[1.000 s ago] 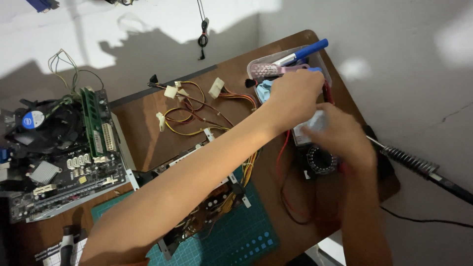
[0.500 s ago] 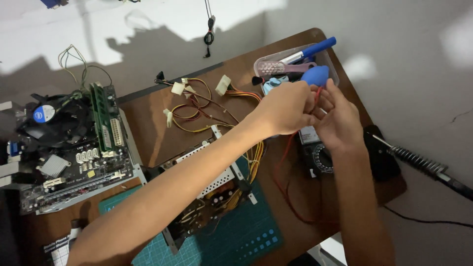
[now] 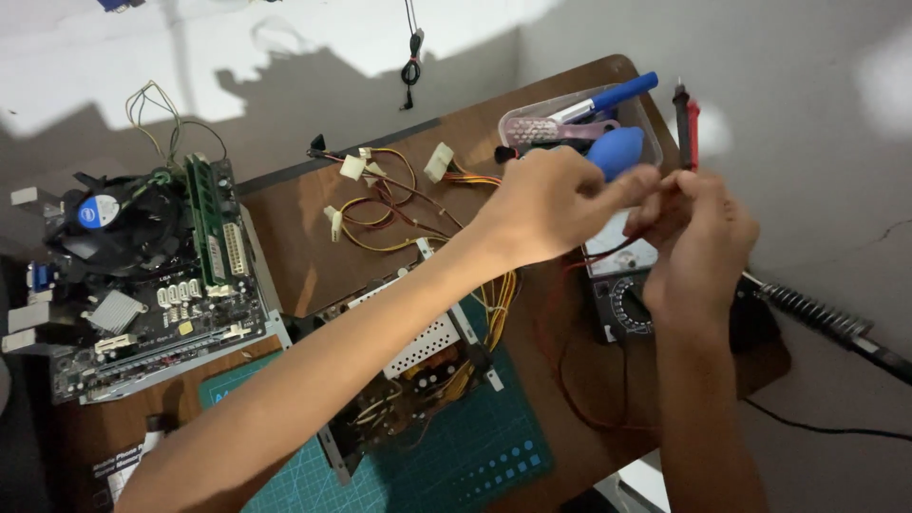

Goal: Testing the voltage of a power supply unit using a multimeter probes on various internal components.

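Note:
My right hand point(image 3: 698, 237) is closed around a red and a black test probe point(image 3: 684, 119), whose tips point up past the table's far edge. My left hand point(image 3: 560, 204) reaches across from the left, and its fingertips pinch the probes' leads just where they meet my right hand. Below both hands lies a black analogue multimeter point(image 3: 622, 290) with a round dial, and red leads point(image 3: 570, 380) trail from it over the brown table point(image 3: 294, 247).
A clear tub point(image 3: 646, 119) behind my hands holds a blue blower, a blue pen and a pink brush. An opened power supply point(image 3: 418, 366) with yellow wires lies on a green cutting mat point(image 3: 475, 465). A motherboard point(image 3: 142, 285) is at left, a soldering iron point(image 3: 822, 323) at right.
Both hands have come up off the multimeter. My right hand now holds the two probes upright, and my left fingers have moved over to it.

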